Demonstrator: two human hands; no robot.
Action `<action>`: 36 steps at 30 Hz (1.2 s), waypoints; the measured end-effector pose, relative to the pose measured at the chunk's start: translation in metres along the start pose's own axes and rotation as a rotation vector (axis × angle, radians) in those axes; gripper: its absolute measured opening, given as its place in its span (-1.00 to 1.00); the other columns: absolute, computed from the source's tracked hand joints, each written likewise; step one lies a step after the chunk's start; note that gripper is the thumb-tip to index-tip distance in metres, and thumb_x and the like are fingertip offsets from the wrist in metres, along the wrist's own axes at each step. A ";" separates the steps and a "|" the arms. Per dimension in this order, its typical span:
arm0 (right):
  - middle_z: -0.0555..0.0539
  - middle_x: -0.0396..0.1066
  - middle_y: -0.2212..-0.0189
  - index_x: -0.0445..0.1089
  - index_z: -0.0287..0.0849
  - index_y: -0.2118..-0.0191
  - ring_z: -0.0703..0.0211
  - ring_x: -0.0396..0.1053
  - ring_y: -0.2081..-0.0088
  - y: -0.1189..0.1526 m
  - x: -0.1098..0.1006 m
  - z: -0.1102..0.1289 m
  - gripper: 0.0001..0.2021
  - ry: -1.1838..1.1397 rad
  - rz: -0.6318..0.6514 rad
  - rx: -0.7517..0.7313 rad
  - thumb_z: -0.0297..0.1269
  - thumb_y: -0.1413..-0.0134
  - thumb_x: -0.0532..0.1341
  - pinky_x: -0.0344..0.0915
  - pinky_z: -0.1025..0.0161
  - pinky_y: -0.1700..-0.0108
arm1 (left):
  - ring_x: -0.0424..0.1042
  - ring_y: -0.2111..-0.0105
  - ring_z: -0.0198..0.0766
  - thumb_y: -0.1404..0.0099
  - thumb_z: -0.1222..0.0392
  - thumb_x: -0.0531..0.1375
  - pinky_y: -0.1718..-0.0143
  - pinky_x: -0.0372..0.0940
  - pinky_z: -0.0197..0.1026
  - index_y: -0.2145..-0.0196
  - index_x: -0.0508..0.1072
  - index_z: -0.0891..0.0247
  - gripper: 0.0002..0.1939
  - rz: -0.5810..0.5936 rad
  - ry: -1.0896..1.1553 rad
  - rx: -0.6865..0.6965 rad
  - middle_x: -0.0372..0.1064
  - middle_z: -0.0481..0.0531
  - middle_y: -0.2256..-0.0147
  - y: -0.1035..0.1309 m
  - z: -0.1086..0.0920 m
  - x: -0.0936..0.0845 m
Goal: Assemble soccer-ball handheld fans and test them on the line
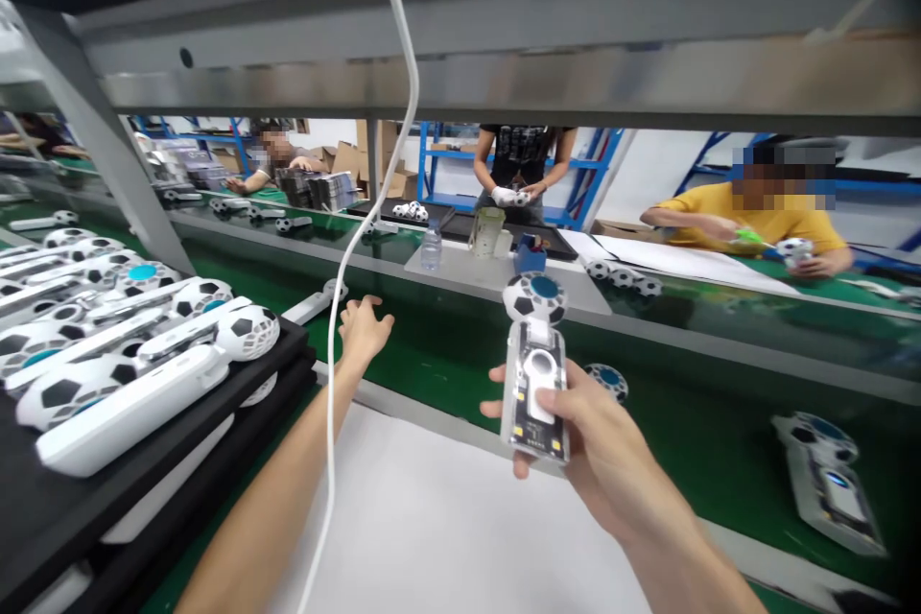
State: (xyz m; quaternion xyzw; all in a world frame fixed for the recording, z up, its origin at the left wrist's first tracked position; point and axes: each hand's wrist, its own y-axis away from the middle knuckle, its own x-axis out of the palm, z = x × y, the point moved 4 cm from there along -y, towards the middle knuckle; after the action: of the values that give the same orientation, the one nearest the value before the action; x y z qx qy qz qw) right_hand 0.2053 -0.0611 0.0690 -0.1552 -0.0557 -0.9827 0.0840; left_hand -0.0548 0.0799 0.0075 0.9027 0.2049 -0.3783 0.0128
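- Right hand (pixel 594 417): fingers closed around a clear-cased device (pixel 539 366), thumb lying over its front, other fingertips showing past the far edge of the case.
- Held device: above the green belt (pixel 438 369), in front of the person and right of centre. Long axis points nearly straight away from the body; football-patterned head at the far end, body in the palm.
- Left hand (pixel 360 331): reached out over the belt, fingers spread and loosely curled, nothing seen in them.
- Key relation: a white-handled device (pixel 305 309) lies on the belt just left of the left fingers. Its long axis slants from near left to far right, so the ball end sits closest to the hand. Contact cannot be told from this angle.
- Nearer hand to it: clearly the left. The right is well apart, on the opposite side of the white cable (pixel 332 374), which hangs across the view and passes before the ball end.
- Surroundings: black tray (pixel 296 343) loaded with similar units, left of the left forearm; white sheet (pixel 467 518) between the forearms; another clear-bodied unit (pixel 835 489) on the belt, far right, tilted.
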 end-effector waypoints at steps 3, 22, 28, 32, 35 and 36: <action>-0.16 0.42 0.12 0.18 -0.11 0.00 -0.12 0.49 0.19 -0.003 0.000 -0.004 -0.59 0.061 0.020 -0.032 -0.22 -0.07 0.30 0.48 0.11 0.52 | 0.20 -0.18 0.07 -0.33 0.06 0.21 -0.17 0.15 0.25 -0.12 0.34 0.26 -0.56 -0.107 -0.147 -0.080 0.19 0.19 -0.19 -0.013 0.028 0.001; -0.10 0.34 0.14 0.00 -0.02 -0.15 0.02 0.49 0.25 -0.009 0.014 -0.030 -0.50 0.079 0.296 -0.100 -0.29 -0.18 0.21 0.49 0.10 0.45 | -0.45 -0.38 0.37 -0.19 0.27 0.23 -0.24 -0.24 0.43 -0.30 0.01 0.41 -0.22 -0.331 -0.082 -0.068 -0.45 0.57 -0.38 -0.026 0.074 0.007; -0.08 0.31 0.13 -0.05 0.03 -0.17 0.05 0.46 0.21 -0.002 0.014 -0.023 -0.45 0.032 0.338 -0.141 -0.35 -0.15 0.21 0.52 0.10 0.44 | -0.51 -0.35 0.50 -0.18 0.22 0.23 -0.18 -0.15 0.48 -0.23 0.08 0.46 -0.29 -0.323 0.025 -0.054 -0.37 0.62 -0.34 -0.026 0.077 0.003; -0.09 0.28 0.10 -0.16 0.10 -0.26 0.05 0.46 0.18 0.008 0.016 -0.012 -0.31 0.013 0.378 -0.176 -0.35 -0.16 0.25 0.51 0.12 0.41 | -0.33 -0.35 0.47 -0.18 0.19 0.22 -0.18 -0.08 0.43 -0.26 0.08 0.43 -0.26 -0.301 -0.177 -0.116 -0.21 0.61 -0.32 -0.030 0.081 0.006; -0.10 0.27 0.08 -0.20 0.14 -0.29 0.06 0.45 0.17 0.016 0.018 -0.006 -0.28 0.022 0.384 -0.187 -0.31 -0.19 0.26 0.50 0.11 0.37 | -0.16 -0.32 0.45 -0.21 0.14 0.20 -0.14 0.01 0.38 -0.26 0.12 0.41 -0.29 -0.271 -0.286 -0.142 -0.02 0.59 -0.26 -0.032 0.084 0.009; -0.10 0.27 0.08 -0.20 0.14 -0.30 0.06 0.45 0.17 0.018 0.018 -0.005 -0.29 0.025 0.380 -0.182 -0.31 -0.20 0.25 0.51 0.09 0.35 | -0.08 -0.29 0.45 -0.21 0.13 0.19 -0.12 0.04 0.37 -0.25 0.14 0.41 -0.31 -0.258 -0.315 -0.146 0.04 0.58 -0.22 -0.033 0.085 0.010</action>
State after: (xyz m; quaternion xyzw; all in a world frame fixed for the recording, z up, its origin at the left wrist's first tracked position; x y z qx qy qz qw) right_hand 0.1901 -0.0823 0.0716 -0.1577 0.0648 -0.9520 0.2541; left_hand -0.1184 0.0987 -0.0553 0.7956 0.3408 -0.4972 0.0613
